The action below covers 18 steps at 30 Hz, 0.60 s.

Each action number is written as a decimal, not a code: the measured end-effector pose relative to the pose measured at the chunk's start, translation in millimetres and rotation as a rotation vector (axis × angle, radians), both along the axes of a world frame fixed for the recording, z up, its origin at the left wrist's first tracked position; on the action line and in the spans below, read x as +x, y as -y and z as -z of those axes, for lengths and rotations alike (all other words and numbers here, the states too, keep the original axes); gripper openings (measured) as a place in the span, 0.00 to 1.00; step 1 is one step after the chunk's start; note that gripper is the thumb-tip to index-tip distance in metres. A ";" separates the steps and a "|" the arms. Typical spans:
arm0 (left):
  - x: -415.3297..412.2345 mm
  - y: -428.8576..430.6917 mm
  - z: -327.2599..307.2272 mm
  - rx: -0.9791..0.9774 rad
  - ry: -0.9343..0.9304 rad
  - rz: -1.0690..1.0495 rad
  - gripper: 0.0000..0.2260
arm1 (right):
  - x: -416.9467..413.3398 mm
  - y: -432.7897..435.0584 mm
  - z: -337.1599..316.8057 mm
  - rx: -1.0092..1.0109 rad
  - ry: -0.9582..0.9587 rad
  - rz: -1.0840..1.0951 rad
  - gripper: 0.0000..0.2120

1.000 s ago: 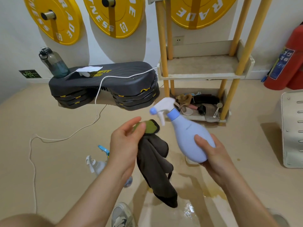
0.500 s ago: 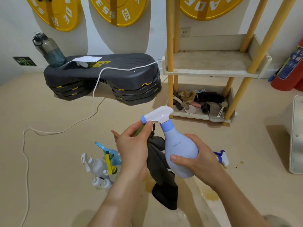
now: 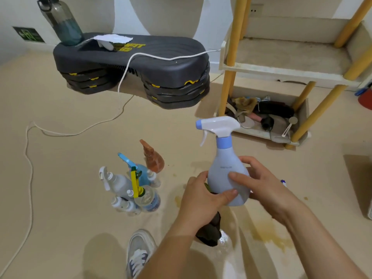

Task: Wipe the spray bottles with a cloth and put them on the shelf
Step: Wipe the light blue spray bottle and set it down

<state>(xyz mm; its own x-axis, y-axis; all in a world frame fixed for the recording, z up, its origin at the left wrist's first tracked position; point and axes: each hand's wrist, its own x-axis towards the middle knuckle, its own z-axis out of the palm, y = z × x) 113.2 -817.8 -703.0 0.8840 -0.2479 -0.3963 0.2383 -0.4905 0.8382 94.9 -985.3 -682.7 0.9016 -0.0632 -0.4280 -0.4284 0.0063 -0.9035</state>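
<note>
I hold a pale blue spray bottle point(image 3: 226, 174) with a white trigger head upright in front of me. My right hand point(image 3: 259, 188) grips its belly from the right. My left hand point(image 3: 201, 200) presses a dark cloth point(image 3: 210, 232) against the bottle's lower left side; most of the cloth hangs hidden below the hand. Several more spray bottles point(image 3: 134, 186) stand clustered on the floor to the left, one orange point(image 3: 152, 158). The shelf point(image 3: 281, 71) with yellow posts stands at the upper right, its middle tier bare.
A dark stepper platform point(image 3: 130, 65) with a water bottle point(image 3: 60, 21) and a white cable point(image 3: 120, 85) sits at the back left. The shelf's bottom tier holds clutter point(image 3: 261, 115). Yellowish wet patches point(image 3: 267, 232) mark the floor. My shoe point(image 3: 138, 252) is below.
My left hand slid down with the cloth from the bottle's trigger to its belly. The view tilted downward, bringing more floor bottles into sight.
</note>
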 end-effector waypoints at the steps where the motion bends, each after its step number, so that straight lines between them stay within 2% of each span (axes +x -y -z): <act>1: 2.5 -3.4 4.9 -0.001 -0.010 0.002 0.32 | 4.7 3.3 0.6 -0.060 -0.019 -0.097 0.20; 3: 10.0 -10.0 13.8 -0.028 -0.041 0.008 0.30 | 16.9 4.2 2.3 -0.175 -0.043 -0.245 0.25; 5: 18.6 -14.4 21.4 -0.082 -0.067 -0.047 0.29 | 33.1 -3.7 10.6 -0.301 -0.020 -0.258 0.24; 8: 29.2 -15.5 36.8 -0.186 -0.213 -0.357 0.26 | 60.6 -23.0 36.0 -0.428 0.017 -0.114 0.22; 11: 40.3 -17.5 65.6 -0.355 -0.363 -0.673 0.12 | 91.0 -41.4 68.6 -0.497 -0.009 -0.077 0.23; 14: 52.0 -19.3 83.1 -0.393 -0.351 -0.685 0.03 | 128.8 -57.1 100.0 -0.498 -0.052 -0.061 0.24; 17: 60.9 -21.9 94.1 -0.414 -0.310 -0.657 0.03 | 167.9 -72.1 130.8 -0.477 -0.058 -0.057 0.28; 18: 62.7 -23.8 97.7 -0.423 -0.317 -0.633 0.06 | 179.2 -77.1 142.0 -0.476 -0.056 -0.058 0.29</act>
<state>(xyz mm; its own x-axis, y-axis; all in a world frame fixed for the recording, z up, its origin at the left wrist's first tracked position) 175.8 -794.0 -800.7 0.7685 0.0753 -0.6354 0.6199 0.1585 0.7685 274.2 -908.2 -824.7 0.8856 -0.2145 -0.4119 -0.4643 -0.4273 -0.7758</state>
